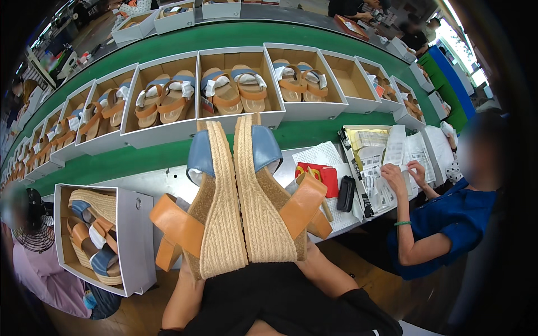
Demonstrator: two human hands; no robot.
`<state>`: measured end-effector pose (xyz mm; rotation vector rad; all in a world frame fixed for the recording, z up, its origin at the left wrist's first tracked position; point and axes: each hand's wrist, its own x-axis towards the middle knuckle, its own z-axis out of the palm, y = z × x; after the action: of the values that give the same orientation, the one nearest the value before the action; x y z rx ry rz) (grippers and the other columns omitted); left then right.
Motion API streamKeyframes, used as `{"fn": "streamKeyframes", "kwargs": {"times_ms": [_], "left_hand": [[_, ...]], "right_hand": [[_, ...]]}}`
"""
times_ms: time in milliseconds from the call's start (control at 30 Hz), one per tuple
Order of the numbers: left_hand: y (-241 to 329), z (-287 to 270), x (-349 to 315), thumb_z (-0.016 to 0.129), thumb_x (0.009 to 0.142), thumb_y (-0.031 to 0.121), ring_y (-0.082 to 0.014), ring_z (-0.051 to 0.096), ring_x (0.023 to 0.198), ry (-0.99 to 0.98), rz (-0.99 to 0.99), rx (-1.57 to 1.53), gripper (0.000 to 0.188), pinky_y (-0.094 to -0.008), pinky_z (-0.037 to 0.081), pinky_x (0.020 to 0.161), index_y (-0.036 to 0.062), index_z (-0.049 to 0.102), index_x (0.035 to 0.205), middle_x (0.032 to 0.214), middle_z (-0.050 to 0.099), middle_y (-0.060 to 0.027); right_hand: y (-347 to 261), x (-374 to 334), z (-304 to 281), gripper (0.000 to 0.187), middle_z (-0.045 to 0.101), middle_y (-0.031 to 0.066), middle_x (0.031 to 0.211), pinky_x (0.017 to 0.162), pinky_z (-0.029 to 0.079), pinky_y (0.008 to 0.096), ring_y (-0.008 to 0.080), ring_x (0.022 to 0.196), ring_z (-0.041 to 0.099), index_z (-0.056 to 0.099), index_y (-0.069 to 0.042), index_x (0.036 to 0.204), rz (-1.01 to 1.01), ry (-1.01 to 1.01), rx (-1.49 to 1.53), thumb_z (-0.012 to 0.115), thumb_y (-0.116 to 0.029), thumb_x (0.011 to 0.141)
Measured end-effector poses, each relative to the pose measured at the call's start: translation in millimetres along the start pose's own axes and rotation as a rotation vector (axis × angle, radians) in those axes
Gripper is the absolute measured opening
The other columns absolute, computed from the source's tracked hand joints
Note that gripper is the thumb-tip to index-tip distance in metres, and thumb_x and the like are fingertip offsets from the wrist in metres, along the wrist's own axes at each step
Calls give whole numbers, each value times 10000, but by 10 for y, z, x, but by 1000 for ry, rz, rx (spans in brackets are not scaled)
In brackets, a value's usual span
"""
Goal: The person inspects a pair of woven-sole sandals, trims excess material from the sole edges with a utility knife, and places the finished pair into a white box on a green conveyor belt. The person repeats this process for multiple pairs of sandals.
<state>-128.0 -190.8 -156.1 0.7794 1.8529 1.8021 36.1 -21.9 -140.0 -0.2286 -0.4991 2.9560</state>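
Observation:
Two wedge sandals are raised in front of me, soles pressed side by side with the woven rope wedges facing up. The left sandal (221,235) has a blue toe strap and tan leather ankle straps hanging out to the left. Its mate, the right sandal (269,224), mirrors it, straps to the right. My left hand (191,275) grips the left sandal by the heel end. At the other heel, my right hand (309,255) holds the right sandal. The fingers of both hands are mostly hidden behind the shoes. White paper shows inside the toe straps.
Left of me, an open white box (137,241) holds another sandal pair. Several boxes of sandals (241,117) line the green conveyor (224,36) ahead. At right, a co-worker (448,224) handles label sheets over a tray (358,196), near a black case (346,194) and red cloth (330,182).

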Motion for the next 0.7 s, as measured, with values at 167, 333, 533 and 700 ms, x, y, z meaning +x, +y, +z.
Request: {"fn": "streamKeyframes", "kwargs": {"times_ms": [167, 333, 533, 700], "left_hand": [[-10, -7, -4, 687, 916, 440, -176, 589, 1098, -1, -10, -2, 701, -342, 489, 933, 14, 426, 1408, 1218, 591, -71], [-1, 33, -71, 690, 918, 423, -175, 583, 1117, 8, 9, -10, 695, -341, 482, 949, 9, 430, 1411, 1238, 590, -71], [76, -53, -180, 695, 919, 403, -173, 576, 1140, 7, -12, -58, 688, -340, 473, 968, 3, 435, 1415, 1262, 589, -70], [180, -494, -244, 698, 921, 386, -171, 570, 1159, -4, -174, -353, 682, -339, 466, 984, -2, 439, 1419, 1282, 588, -70]], "right_hand": [[45, -70, -184, 766, 497, 145, 1449, 1062, 482, 450, 264, 1274, 554, 358, -34, 1490, 36, -55, 107, 653, -461, 927], [-38, -23, -216, 738, 492, 139, 1452, 1071, 464, 431, 249, 1283, 540, 358, -26, 1491, 40, 1, 15, 638, -434, 943], [-233, -33, -89, 705, 485, 131, 1456, 1083, 443, 407, 232, 1295, 522, 357, -18, 1493, -3, 89, -240, 620, -401, 963], [-381, -2, -1, 678, 480, 124, 1459, 1093, 424, 388, 218, 1305, 508, 357, -10, 1494, -25, 106, -347, 605, -374, 979]]}}
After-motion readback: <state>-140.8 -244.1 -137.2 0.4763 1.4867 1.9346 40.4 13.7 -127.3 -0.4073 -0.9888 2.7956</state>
